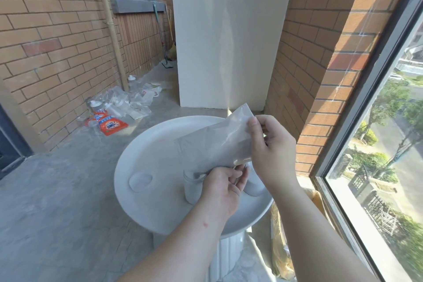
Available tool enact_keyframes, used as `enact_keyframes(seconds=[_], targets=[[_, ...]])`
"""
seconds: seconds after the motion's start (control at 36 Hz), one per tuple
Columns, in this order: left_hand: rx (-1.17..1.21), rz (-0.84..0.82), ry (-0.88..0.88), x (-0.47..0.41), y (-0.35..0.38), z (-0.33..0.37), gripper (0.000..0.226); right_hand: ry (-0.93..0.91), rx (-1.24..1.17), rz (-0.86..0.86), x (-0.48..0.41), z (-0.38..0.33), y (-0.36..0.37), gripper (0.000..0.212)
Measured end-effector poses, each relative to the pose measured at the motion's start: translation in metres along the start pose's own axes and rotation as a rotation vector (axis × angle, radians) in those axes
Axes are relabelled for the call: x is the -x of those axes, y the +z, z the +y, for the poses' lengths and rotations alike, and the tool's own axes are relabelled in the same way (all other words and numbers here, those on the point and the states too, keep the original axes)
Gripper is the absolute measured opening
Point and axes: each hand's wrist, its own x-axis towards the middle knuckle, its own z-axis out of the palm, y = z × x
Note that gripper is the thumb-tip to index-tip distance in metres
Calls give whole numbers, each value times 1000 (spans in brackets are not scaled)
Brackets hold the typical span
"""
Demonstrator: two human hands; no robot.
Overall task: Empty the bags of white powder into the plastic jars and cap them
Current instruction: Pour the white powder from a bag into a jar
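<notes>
A clear plastic bag of white powder [212, 142] is held tilted over a round white table [160, 144], its low end down at the mouth of a clear plastic jar [192, 186] that holds powder. My right hand [272, 144] pinches the bag's raised top edge. My left hand [223, 186] grips the bag's low corner at the jar's rim and hides part of the jar. A second jar [254, 188] stands just right of my left hand, mostly hidden. A white lid [140, 181] lies flat on the table to the left.
The table's fluted pedestal [225, 256] stands on a concrete balcony floor. Empty bottles, bags and an orange detergent pack [109, 125] are piled by the left brick wall. A yellowish bag [280, 247] sits under the window at right. A white partition [229, 52] stands behind.
</notes>
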Motion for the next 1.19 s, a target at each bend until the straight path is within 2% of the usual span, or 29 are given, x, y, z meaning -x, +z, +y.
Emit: enact_keyframes(seconds=[1.19], targets=[[-33, -1, 7, 4, 3, -1, 39, -47, 45, 24, -1, 0, 1, 22]])
